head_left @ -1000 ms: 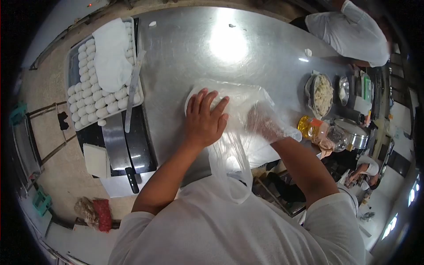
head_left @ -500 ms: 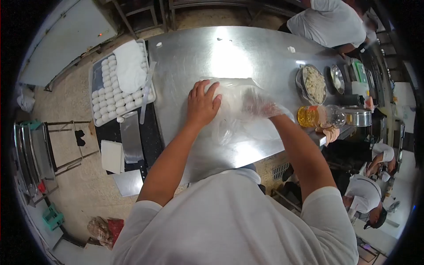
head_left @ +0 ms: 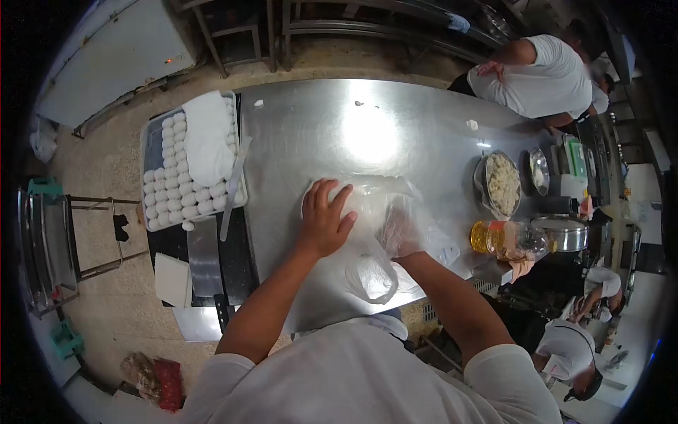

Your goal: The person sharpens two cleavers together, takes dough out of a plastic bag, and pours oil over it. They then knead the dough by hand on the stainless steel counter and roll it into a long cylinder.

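Plastic bag (head_left: 371, 237): left hand (head_left: 326, 220) spread on top; right hand (head_left: 401, 233) inside, cannot tell its grip.

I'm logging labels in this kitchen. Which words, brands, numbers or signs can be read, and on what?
None can be read.
Bottle of yellow liquid: any print is too small and blurred.
Red light on the white cabinet: too small to make out any digits.

A thin, see-through, whitish plastic bag (head_left: 369, 220) lies spread and crumpled on a shiny, silver-grey steel table (head_left: 282, 155). Its film bunches into glossy folds, and a looped, handle-like strip (head_left: 367, 286) trails toward the table's near edge
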Demonstrator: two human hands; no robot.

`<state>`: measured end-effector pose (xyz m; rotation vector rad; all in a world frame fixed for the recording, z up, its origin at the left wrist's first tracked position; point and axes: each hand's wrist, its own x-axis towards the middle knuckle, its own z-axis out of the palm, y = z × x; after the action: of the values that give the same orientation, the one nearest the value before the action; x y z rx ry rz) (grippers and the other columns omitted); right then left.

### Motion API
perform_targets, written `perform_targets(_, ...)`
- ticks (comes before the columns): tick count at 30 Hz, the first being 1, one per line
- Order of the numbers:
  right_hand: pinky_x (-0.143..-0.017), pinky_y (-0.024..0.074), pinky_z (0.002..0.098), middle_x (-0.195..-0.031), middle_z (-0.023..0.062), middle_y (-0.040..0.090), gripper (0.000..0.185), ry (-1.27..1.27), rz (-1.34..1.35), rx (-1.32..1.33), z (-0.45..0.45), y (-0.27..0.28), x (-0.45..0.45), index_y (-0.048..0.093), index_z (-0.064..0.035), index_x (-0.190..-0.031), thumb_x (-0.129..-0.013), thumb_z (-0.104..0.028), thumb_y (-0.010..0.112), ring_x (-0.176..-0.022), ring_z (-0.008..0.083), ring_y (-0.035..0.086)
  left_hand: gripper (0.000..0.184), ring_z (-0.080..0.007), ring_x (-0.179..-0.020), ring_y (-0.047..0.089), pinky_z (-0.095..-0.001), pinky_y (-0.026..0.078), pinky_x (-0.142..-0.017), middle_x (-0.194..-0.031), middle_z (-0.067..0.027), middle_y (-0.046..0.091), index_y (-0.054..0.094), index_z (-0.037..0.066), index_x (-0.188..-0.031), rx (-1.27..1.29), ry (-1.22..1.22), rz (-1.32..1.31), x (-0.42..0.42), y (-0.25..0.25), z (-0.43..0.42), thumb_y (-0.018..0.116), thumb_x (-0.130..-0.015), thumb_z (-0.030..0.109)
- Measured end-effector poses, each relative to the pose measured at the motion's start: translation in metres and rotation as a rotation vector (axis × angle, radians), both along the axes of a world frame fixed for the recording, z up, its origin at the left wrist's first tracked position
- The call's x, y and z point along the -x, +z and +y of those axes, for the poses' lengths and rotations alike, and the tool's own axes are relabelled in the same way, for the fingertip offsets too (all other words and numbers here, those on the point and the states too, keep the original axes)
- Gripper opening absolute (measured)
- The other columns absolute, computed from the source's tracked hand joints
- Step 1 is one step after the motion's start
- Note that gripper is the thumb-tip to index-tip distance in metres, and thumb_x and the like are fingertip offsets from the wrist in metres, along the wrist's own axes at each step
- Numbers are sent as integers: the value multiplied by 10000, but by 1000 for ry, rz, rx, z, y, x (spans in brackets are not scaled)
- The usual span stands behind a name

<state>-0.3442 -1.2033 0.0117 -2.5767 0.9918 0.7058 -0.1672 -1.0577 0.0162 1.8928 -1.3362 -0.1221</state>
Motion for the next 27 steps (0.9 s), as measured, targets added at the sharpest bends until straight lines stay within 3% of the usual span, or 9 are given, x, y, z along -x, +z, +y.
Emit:
perform_targets(4,-1182,330,467,-1541,319,363,919,237,30,101,-15,-5,-10,275,102,-1521,-901,-480,624,-1413,438,394,552,-427,-1392,325,-550,234,-1176,-1458,-194,378,506,81,-1440,-65,-31,7,-5,1,-3,598,-954,325)
perform_targets(6,-1112,420,446,-1482,235,478,769,227,-92,109,-27,-12,-12,327,39,-1526,-979,-453,553,-1338,349,493,627,-445,-1408,298,-569,249,-1165,-1473,-203,365,507,71,-1445,-63,-28,12,-7,-4,-3,639,-885,320)
perform_targets(9,-1157,315,559,-1381,370,484,681,428,-747,382,-84,-189,33,465,181,-1335,-880,-310,588,-1352,471,436,715,-467,-1432,260,-588,231,-1175,-1513,-205,328,456,86,-1487,-131,-64,56,-10,-3,-2,660,-832,287)
perform_targets(10,-1157,315,559,-1381,370,484,681,447,-784,385,-87,-181,26,465,181,-1335,-880,-310,588,-1352,471,436,806,-483,-1448,235,-584,217,-1193,-1544,-225,294,395,95,-1528,-179,-81,69,-9,-6,-1,674,-788,250)
perform_targets(14,-1025,481,348,-1111,26,677,418,127,-543,-1257,-85,-91,-76,558,-93,-1372,-1066,-361,463,-1085,182,621,962,-504,-1508,124,-574,150,-1236,-1634,-280,146,226,90,-1605,-509,-181,-29,-12,14,1,684,-769,217)
perform_targets(16,-1028,479,352,-1122,34,675,412,322,-527,-693,-77,-66,-73,565,-91,-1362,-1061,-356,468,-1094,190,620,1003,-509,-1517,105,-563,147,-1242,-1650,-280,117,177,95,-1619,-514,-174,-120,-14,1,6,703,-778,247)
perform_targets(18,-1031,477,356,-1134,42,674,407,405,-416,-342,-77,-44,-65,573,-88,-1352,-1056,-350,472,-1103,197,619,1013,-505,-1515,134,-543,184,-1239,-1646,-279,140,167,102,-1622,-552,-177,-114,-11,28,8,719,-793,290)
perform_targets(20,-1033,475,359,-1145,51,672,402,418,-323,-210,-77,-24,-60,580,-86,-1341,-1051,-345,477,-1112,205,618,1072,-483,-1523,119,-525,209,-1240,-1656,-274,81,116,88,-1623,-594,-171,-154,-8,39,9,772,-823,372)
perform_targets(27,-1043,469,373,-1185,79,667,385,292,-161,15,-42,-5,-32,607,-77,-1305,-1034,-326,493,-1143,231,615,1112,-492,-1509,157,-518,236,-1238,-1634,-270,134,121,115,-1622,-532,-160,-243,-1,31,17,824,-779,294)
